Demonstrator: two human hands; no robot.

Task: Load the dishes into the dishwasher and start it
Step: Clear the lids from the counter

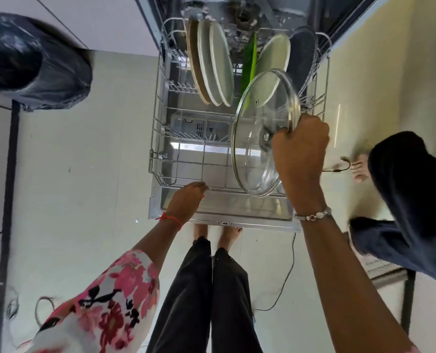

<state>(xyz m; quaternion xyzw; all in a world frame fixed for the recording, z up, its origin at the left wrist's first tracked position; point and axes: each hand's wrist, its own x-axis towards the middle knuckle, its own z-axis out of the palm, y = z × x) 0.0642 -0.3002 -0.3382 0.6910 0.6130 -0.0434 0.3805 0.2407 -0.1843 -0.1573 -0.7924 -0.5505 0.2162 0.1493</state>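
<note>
Two hands were in play over the dishwasher. The right hand (301, 149) had a firm grip on the glass lid (255, 118), fingers closed around the knob on its far face, thumb side up by the rim. The lid stood on edge, tilted, over the right half of the lower rack (155, 159), its bottom edge down near the rack's front rail; whether it touched the wire could not be told. A beaded bracelet (313, 215) circled that wrist.

Over to the left hand (188, 197): it reached the front rail, fingertips at the wire, though whether they curled round it or merely rested there could not be made out. A red thread (171, 219) was tied at that wrist, with a floral sleeve (104, 307) behind it.

The rack sat pulled out over the open dishwasher door (224, 212). Three plates (215, 64) stood upright at its back left, packed side by side. To their right came a green board (248, 64), then a pale plate (275, 54), then a dark plate (302, 54) against the right wall. The near half of the rack held only the lid.

On the floor, the person's own bare feet (216, 235) stood at the door's edge, a thin cable (288, 276) trailing beside them. A second person's dark trouser leg (410, 200) stood to the right, and a black bin bag (33, 62) sat far left.
</note>
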